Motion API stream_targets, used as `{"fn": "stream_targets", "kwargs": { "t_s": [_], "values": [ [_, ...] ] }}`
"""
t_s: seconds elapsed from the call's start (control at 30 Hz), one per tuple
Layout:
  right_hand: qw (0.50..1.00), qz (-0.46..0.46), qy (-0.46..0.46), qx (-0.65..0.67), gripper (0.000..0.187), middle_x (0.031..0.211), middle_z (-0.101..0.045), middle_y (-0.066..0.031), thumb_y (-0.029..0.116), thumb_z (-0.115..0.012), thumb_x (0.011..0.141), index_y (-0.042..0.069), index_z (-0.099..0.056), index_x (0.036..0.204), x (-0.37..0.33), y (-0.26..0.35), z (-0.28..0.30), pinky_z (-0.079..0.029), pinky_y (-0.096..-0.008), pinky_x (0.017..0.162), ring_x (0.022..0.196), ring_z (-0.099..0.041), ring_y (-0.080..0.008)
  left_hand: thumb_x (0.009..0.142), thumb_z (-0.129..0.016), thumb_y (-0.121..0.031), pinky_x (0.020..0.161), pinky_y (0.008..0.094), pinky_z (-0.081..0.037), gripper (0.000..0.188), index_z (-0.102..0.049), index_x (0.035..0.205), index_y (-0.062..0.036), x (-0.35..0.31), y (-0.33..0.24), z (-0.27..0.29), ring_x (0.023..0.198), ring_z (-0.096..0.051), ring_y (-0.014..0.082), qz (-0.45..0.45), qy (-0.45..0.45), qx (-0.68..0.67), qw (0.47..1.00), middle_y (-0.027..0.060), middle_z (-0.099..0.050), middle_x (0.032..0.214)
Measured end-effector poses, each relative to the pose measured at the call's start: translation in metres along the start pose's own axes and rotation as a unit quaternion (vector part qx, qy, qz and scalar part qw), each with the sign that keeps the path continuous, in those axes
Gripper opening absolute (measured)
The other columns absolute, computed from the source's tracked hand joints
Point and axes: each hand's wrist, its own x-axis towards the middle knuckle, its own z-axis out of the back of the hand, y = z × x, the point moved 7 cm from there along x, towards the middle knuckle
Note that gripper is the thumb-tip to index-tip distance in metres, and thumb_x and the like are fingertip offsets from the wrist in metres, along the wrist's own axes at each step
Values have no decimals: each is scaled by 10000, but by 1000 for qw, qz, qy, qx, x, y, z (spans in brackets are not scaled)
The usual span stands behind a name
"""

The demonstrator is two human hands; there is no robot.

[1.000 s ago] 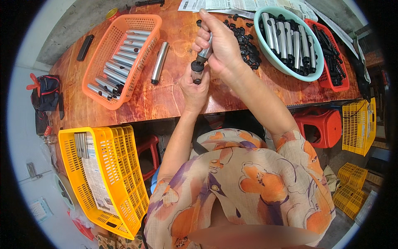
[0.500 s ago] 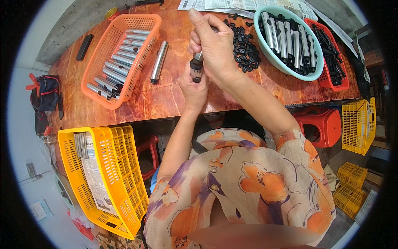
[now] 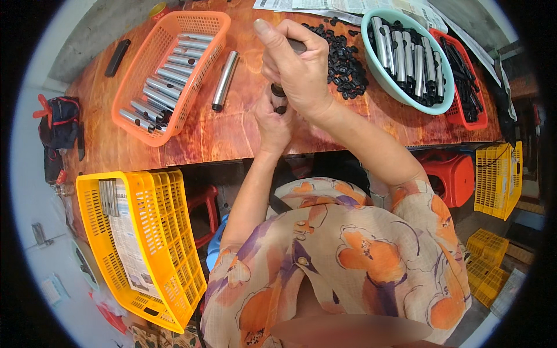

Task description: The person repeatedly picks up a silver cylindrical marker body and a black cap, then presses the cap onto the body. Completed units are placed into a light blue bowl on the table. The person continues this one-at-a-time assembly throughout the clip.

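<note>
My hands work close together over the near middle of the table, right above left. My left hand (image 3: pixel 272 124) is closed round a short metal tube (image 3: pixel 279 105), whose shiny end and dark ring show between the hands. My right hand (image 3: pixel 304 72) is a fist with its thumb up; the dark grey end of a piece (image 3: pixel 297 46) pokes out of it, the rest hidden by the fingers. To the left a single silver tube (image 3: pixel 225 80) with a black end lies on the wood, beside an orange basket (image 3: pixel 200 95) of similar tubes.
Small black parts (image 3: pixel 347 69) lie heaped right of my hands. Beyond them stand a pale green basin (image 3: pixel 377 72) of black-ended tubes and a red basket (image 3: pixel 478 123) of black pieces. A black bar (image 3: pixel 118 58) lies far left. A yellow crate (image 3: pixel 168 232) stands beside the table's near edge.
My right fist has come down closer to my left hand, and less of the tube and black collar shows between them. The view has shifted slightly.
</note>
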Motion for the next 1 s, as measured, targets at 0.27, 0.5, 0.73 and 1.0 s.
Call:
{"fn": "stream_targets", "kwargs": {
  "t_s": [0.27, 0.5, 0.73, 1.0],
  "values": [
    [969, -48, 243, 11, 321, 493, -403, 34, 108, -588, 874, 52, -450, 589, -10, 10, -32, -254, -232, 388, 416, -317, -33, 734, -741, -48, 663, 272, -452, 233, -615, 928, -25, -9, 24, -1, 767, -545, 88, 90, 183, -122, 971, 3, -614, 876],
    [920, -171, 335, 109, 357, 477, -399, 12, 78, -588, 839, 45, -410, 531, -13, 4, -32, -287, -238, 396, 413, -358, -68, 746, -747, -83, 702, 288, -474, 287, -616, 997, -42, -7, 7, -1, 844, -581, 127, 40, 203, -63, 976, 4, -625, 917],
    [972, 81, 191, -110, 342, 487, -435, 9, 101, -609, 850, 18, -472, 548, -16, 25, -28, -289, -235, 414, 435, -382, -59, 712, -709, -35, 505, 292, -414, 154, -588, 806, -49, -16, -6, 0, 530, -528, 133, -74, -77, 163, 981, 70, -544, 577],
    [969, -41, 243, -4, 375, 466, -388, 19, 126, -580, 883, 45, -416, 556, -14, 11, -18, -255, -223, 390, 410, -335, -46, 699, -784, -25, 579, 227, -389, 265, -579, 865, -52, -7, 26, -13, 710, -506, 55, 183, 247, -205, 929, -34, -571, 790]
  ]
}}
